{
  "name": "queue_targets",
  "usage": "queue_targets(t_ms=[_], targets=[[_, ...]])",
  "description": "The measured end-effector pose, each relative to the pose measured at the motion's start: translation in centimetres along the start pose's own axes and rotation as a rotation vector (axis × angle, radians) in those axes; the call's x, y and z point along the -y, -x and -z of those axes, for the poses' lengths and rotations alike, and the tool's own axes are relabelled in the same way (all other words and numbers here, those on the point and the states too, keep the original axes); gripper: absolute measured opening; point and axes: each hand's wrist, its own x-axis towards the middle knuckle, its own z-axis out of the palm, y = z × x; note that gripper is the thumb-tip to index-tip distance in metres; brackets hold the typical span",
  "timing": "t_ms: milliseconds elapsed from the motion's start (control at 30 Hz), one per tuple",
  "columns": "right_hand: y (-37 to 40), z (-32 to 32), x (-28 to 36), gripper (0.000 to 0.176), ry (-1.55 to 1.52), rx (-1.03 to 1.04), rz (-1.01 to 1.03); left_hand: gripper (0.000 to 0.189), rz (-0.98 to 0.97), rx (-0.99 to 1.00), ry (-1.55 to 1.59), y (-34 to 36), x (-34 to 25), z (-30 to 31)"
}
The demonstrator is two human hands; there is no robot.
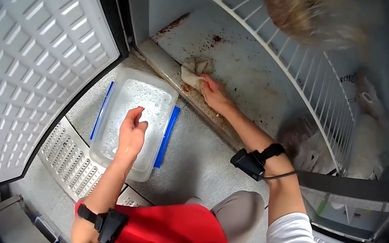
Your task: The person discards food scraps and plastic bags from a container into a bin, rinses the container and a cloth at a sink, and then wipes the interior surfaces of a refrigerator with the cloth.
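Observation:
My right hand is closed on a damp, off-white cloth. It presses the cloth against the dirty floor of a fridge-like cabinet, just inside the front sill. Dark red-brown stains and crumbs lie around the cloth. Over a clear plastic tub with blue side clips hovers my left hand, holding nothing, its fingers loosely bent and the thumb apart. Water with bubbles appears to be in the tub, which stands on the floor before the cabinet.
A white wire shelf crosses the cabinet above my right arm, with a plastic-wrapped bundle on it. More bagged items sit inside at the right. The open door stands at the left. A perforated metal strip runs along the floor.

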Motion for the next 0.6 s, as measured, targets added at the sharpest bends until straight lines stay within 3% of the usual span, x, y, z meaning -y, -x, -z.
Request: queue_targets(t_ms=[100, 233, 333, 467, 533, 567, 600], targets=[[0.6, -1.8, 1.2, 0.031, -0.020, -0.199, 0.076, 0.044, 0.002, 0.009, 0.141, 1.6, 0.5, 0.7], [2.2, -4.7, 5.5, 0.035, -0.161, -0.318, -0.097, 0.044, -0.019, 0.019, 0.188, 2.4, 1.5, 1.6], [2.1, -6.6, 7.2, 0.037, -0.413, -0.436, -0.114, 0.043, -0.011, -0.015, 0.151, 1.9, 2.6, 2.4], [4.2, -8.9, 8.9, 0.033, -0.900, -0.391, -0.185, 0.042, -0.043, -0.017, 0.140, 1.8, 2.3, 2.9], [6.3, -7.1, 11.1, 0.043, -1.022, -0.533, -0.385, 0.043, -0.090, 0.004, 0.137, 1.2, 3.0, 3.1], [6.7, -7.2, 8.2, 0.049, -0.912, -0.691, -0.371, 0.042, -0.097, 0.005, 0.100, 0.9, 3.3, 3.2], [8.7, -4.5, 8.7, 0.050, -1.124, -0.565, -0.213, 0.042, -0.103, 0.004, 0.061, 0.6, 3.7, 3.4]])
